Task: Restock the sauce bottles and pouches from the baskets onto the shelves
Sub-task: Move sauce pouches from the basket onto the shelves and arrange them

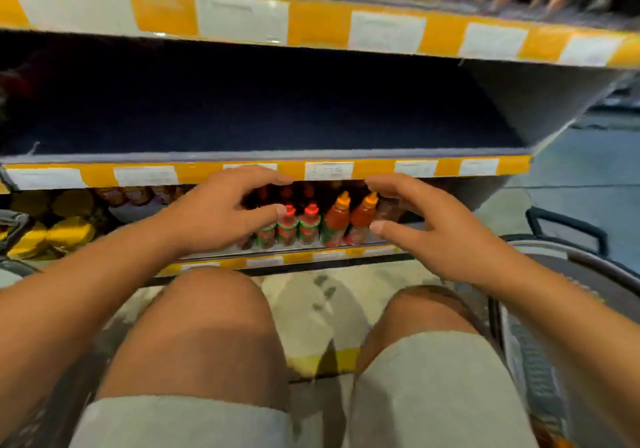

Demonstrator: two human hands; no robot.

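Bare knees [194, 312] are filling the bottom of the view, so the person is crouching to be level with the lowest shelf [277, 260], where the sauce bottles [311, 224] are standing in a tight row behind the yellow price rail.

Both hands are hovering in front of that row. On the left hand [214, 215], fingers and thumb are spreading into a loose half-curl that is holding nothing; its thumb tip is lying over the red-capped bottles [287, 225], though contact cannot be confirmed. Mirroring it, the right hand [426, 225] is cupping empty air, with its thumb tip just beside the nearer orange-capped bottle [362, 220]. Bracketing the row like this probably serves to square the bottles up or close the gaps.

Above the two hands, the middle shelf [263, 170] is showing only a dark blue liner, suggesting more stock belongs there. Just outside the right wrist, a basket [530, 354] is waiting within reach; its contents are too blurred to name.
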